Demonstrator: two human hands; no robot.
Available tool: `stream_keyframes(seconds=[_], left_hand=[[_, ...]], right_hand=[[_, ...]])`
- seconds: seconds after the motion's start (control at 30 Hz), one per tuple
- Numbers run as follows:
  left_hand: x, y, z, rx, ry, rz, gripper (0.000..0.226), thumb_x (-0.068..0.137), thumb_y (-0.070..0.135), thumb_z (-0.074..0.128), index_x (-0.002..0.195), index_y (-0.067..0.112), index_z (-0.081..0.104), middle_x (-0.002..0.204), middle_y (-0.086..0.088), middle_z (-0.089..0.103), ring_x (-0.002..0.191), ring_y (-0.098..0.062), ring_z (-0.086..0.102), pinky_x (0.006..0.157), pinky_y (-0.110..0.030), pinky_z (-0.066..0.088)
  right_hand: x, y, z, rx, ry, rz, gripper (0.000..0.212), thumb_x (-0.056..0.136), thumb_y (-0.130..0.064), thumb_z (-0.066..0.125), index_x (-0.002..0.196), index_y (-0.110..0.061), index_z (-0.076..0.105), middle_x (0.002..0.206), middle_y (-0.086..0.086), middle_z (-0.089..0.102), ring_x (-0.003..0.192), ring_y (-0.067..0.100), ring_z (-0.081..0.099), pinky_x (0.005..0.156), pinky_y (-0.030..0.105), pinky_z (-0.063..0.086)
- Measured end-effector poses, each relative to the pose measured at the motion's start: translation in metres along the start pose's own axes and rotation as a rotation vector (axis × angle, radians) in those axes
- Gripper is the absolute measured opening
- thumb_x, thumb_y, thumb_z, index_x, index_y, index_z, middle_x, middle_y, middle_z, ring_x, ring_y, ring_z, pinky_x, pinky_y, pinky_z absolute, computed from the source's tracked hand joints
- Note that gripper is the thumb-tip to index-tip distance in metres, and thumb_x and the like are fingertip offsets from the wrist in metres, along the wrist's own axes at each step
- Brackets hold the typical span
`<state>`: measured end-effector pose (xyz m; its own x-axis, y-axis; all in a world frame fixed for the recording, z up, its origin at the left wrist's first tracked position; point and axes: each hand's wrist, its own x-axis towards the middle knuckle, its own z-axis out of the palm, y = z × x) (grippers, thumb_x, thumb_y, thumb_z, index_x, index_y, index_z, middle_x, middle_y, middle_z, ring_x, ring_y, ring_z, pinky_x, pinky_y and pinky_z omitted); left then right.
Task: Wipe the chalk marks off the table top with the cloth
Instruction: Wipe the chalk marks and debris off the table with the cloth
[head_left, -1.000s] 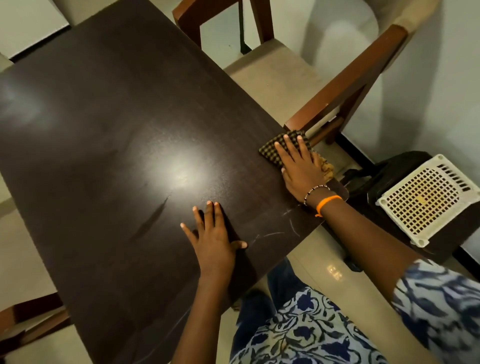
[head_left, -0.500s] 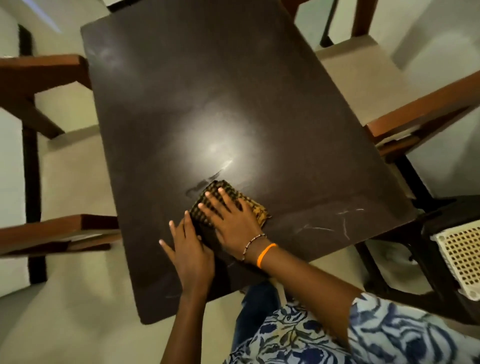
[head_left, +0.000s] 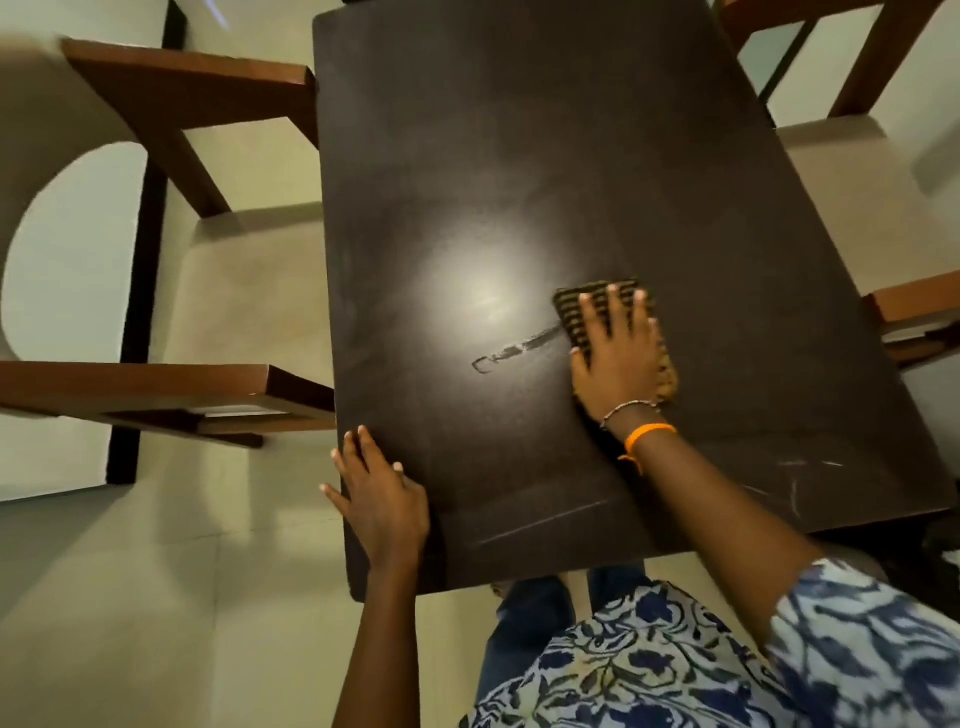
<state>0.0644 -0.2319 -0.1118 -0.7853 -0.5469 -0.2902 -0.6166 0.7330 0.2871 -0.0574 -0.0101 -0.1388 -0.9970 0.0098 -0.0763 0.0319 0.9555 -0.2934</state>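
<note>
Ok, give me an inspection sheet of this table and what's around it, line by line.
Surface: dark table top, glare spot near the middle.
Job's things: checked cloth flat on the top; chalk streak just left of it; fainter marks at the near right corner and a thin line by the near edge.
Clutter: nothing seen.
Hands: right hand spread flat on the cloth; left hand flat on the near left edge, empty.
Cables: nothing seen.
Surroundings: wooden chairs on the left and right, pale floor.
</note>
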Motion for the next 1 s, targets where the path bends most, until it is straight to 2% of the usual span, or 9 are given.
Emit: stream_keyframes(seconds=[0.1,0.23,0.4,0.53,0.63,0.7,0.8,0.87,1.0], left_hand=[[0.0,-0.007,0.002,0.002,-0.006,0.007,0.06,0.096,0.014,0.041,0.148,0.007,0.011,0.157,-0.012,0.015,0.146,-0.03,0.007,0.117,-0.053,0.001],[0.0,-0.028,-0.001,0.045,-0.004,0.005,0.061,0.094,0.009,0.039,0.148,0.003,0.01,0.157,-0.013,0.016,0.146,-0.029,0.007,0.116,-0.053,0.0],[0.013,-0.042,-0.011,0.031,0.01,0.019,0.051,0.096,0.009,0.036,0.145,0.004,0.021,0.154,-0.013,0.024,0.146,-0.028,0.009,0.117,-0.051,0.001],[0.029,-0.04,-0.014,-0.069,0.056,0.01,0.036,0.096,0.008,0.038,0.132,0.006,0.044,0.138,-0.014,0.048,0.139,-0.03,0.032,0.117,-0.049,0.004],[0.04,-0.045,-0.014,-0.148,0.113,-0.031,0.028,0.095,0.007,0.043,0.118,0.006,0.058,0.12,-0.015,0.061,0.117,-0.033,0.054,0.116,-0.049,0.022],[0.045,-0.051,-0.015,-0.201,0.121,-0.009,0.023,0.094,0.008,0.045,0.111,0.005,0.061,0.111,-0.016,0.064,0.103,-0.034,0.06,0.098,-0.047,0.045],[0.049,-0.055,-0.021,-0.211,0.089,0.001,0.021,0.093,0.008,0.045,0.105,0.005,0.062,0.106,-0.015,0.065,0.093,-0.034,0.061,0.079,-0.039,0.05],[0.05,-0.053,-0.026,-0.155,0.068,0.046,0.022,0.092,0.004,0.045,0.106,0.005,0.062,0.107,-0.014,0.064,0.093,-0.034,0.062,0.079,-0.039,0.052],[0.049,-0.053,-0.035,-0.087,-0.001,0.122,0.033,0.086,-0.005,0.045,0.113,0.004,0.062,0.111,-0.013,0.06,0.094,-0.034,0.061,0.081,-0.043,0.054]], right_hand=[[-0.02,-0.081,0.028,0.083,-0.051,-0.184,0.068,0.075,-0.027,0.054,0.141,-0.017,0.039,0.151,0.017,0.03,0.14,0.044,0.02,0.112,0.056,0.017],[-0.054,-0.179,0.057,0.128,-0.285,-0.494,0.064,0.086,-0.028,0.05,0.146,-0.02,0.028,0.157,0.011,0.014,0.145,0.033,0.001,0.117,0.047,0.003],[-0.043,-0.177,0.062,0.051,-0.303,-0.676,0.061,0.088,-0.029,0.045,0.146,-0.024,0.026,0.158,0.004,0.012,0.146,0.027,0.001,0.117,0.044,0.005],[-0.008,-0.097,0.035,0.036,-0.139,-0.461,0.066,0.076,-0.033,0.037,0.141,-0.023,0.039,0.152,0.006,0.032,0.142,0.033,0.021,0.113,0.048,0.021],[0.02,-0.016,0.008,-0.02,-0.048,-0.181,0.067,0.078,-0.035,0.029,0.143,-0.019,0.034,0.153,0.01,0.027,0.142,0.038,0.016,0.112,0.055,0.021],[0.03,0.017,-0.008,-0.042,-0.006,0.025,0.064,0.082,-0.03,0.036,0.145,-0.018,0.03,0.155,0.011,0.022,0.143,0.039,0.012,0.114,0.054,0.018],[0.036,-0.003,-0.002,-0.043,0.066,0.245,0.061,0.088,-0.024,0.047,0.146,-0.02,0.028,0.156,0.011,0.019,0.143,0.038,0.007,0.116,0.051,0.014],[0.037,-0.051,0.015,-0.015,0.076,0.237,0.064,0.086,-0.024,0.049,0.146,-0.022,0.027,0.156,0.01,0.018,0.144,0.037,0.007,0.115,0.05,0.011],[0.01,-0.18,0.059,0.059,-0.067,-0.165,0.069,0.08,-0.023,0.053,0.145,-0.022,0.031,0.156,0.012,0.02,0.143,0.038,0.01,0.115,0.05,0.008]])
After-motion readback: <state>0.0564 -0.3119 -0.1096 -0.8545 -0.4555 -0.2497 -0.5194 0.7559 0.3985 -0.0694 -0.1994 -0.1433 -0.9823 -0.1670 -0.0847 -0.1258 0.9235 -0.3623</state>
